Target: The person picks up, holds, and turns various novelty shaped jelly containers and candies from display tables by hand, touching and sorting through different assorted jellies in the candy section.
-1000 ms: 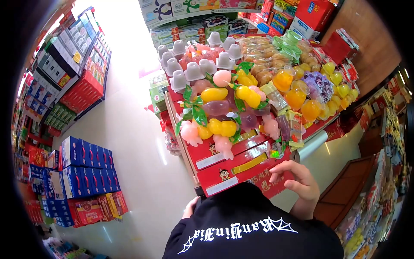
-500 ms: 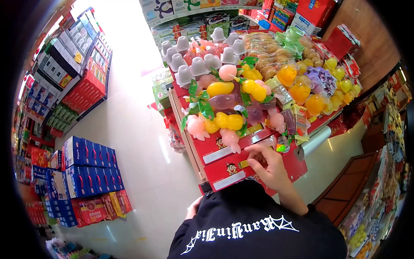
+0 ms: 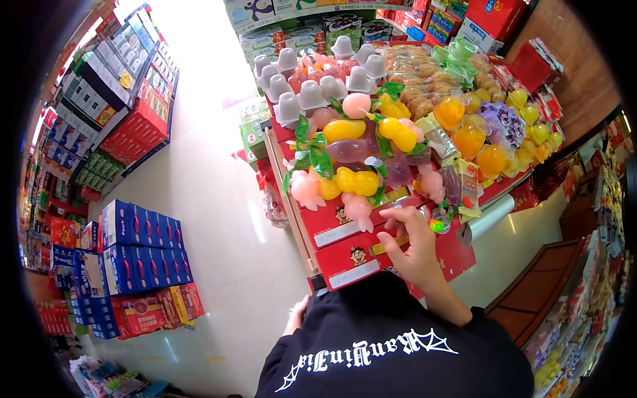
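- While reaching over the glossy red cardboard boxes with a cartoon face [image 3: 332, 257], holding the bare right hand [image 3: 417, 249] with thumb and bent fingers apart; gripping nothing visible; perhaps curled loosely to avoid knocking the heap; impossible to tell whether touching the flat yellow strip [image 3: 378, 249] near the thumb.
- Holding the left hand [image 3: 296, 316] low, just beside the near left corner of the boxes; possibly placed there for balance; partly hidden by the black sweatshirt with white lettering [image 3: 398, 371]; impossible to tell how far closed, or on what.
- Just beyond the right fingertips, seeing the shiny pink rabbit-shaped container [image 3: 358, 211] at the near edge of the heap, on the boxes; probably laid outermost to be easy to see and reach.
- Farther in, finding the smooth yellow mango-shaped container [image 3: 344, 131] beside the glossy purple oblong one [image 3: 347, 151], among flat green plastic leaves [image 3: 320, 161]; likely piled closely for display, each lodged against its neighbours.
- Right of the fingers, noting the small bright green shiny sticker [image 3: 436, 225], near but apart.
- Behind the heap, seeing pale grey cup-shaped plastic containers [image 3: 288, 108] with narrow ends up; presumably set on the wider rims for steadiness; off right, finding round orange plastic cups [image 3: 492, 161], apparently grouped by colour.
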The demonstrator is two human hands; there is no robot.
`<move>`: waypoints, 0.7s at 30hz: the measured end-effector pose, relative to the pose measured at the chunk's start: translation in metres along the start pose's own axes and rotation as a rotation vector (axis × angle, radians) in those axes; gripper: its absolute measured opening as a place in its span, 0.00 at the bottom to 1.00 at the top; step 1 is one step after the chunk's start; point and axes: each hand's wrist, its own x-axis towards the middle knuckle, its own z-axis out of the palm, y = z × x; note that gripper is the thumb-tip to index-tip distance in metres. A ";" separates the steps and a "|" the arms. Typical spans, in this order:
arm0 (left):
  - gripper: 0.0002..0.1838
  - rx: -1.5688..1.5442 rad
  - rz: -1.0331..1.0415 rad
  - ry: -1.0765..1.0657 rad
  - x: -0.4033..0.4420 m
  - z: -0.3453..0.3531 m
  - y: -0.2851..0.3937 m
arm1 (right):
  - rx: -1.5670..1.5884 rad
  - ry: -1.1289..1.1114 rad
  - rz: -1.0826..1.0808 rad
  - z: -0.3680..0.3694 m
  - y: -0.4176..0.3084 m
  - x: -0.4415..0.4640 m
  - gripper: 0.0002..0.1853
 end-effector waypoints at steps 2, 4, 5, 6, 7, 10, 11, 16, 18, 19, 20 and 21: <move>0.22 0.086 -0.169 0.342 0.018 -0.009 0.015 | -0.162 0.030 -0.148 0.002 0.002 0.006 0.15; 0.17 -0.135 0.120 0.672 0.018 -0.034 0.024 | -0.155 0.041 -0.129 0.007 0.004 0.007 0.14; 0.16 -0.175 0.294 0.818 0.004 -0.051 0.040 | -0.190 0.018 -0.117 0.009 0.005 0.007 0.13; 0.15 -0.336 0.482 0.809 -0.023 -0.068 0.066 | -0.225 -0.006 -0.103 0.010 0.005 0.006 0.13; 0.15 -0.496 0.671 0.792 -0.057 -0.089 0.098 | -0.271 -0.002 -0.101 0.013 0.004 0.007 0.14; 0.13 -0.756 0.913 0.572 -0.159 -0.116 0.175 | -0.389 -0.019 -0.169 0.017 0.010 0.008 0.12; 0.12 -0.621 1.116 0.542 -0.182 -0.118 0.192 | -0.386 -0.020 -0.172 0.017 0.011 0.008 0.12; 0.16 -0.052 1.586 0.221 -0.257 -0.101 0.247 | -0.522 -0.051 -0.294 0.011 0.009 0.012 0.09; 0.18 0.084 1.643 0.247 -0.272 -0.088 0.263 | -0.525 -0.056 -0.334 0.009 0.012 0.015 0.09; 0.21 0.119 1.643 0.255 -0.273 -0.082 0.266 | -0.528 -0.058 -0.374 0.008 0.013 0.016 0.10; 0.21 0.119 1.641 0.254 -0.274 -0.079 0.267 | -0.528 -0.060 -0.374 0.006 0.014 0.016 0.10; 0.22 0.106 1.623 0.272 -0.275 -0.077 0.268 | -0.502 -0.073 -0.392 0.002 0.014 0.015 0.09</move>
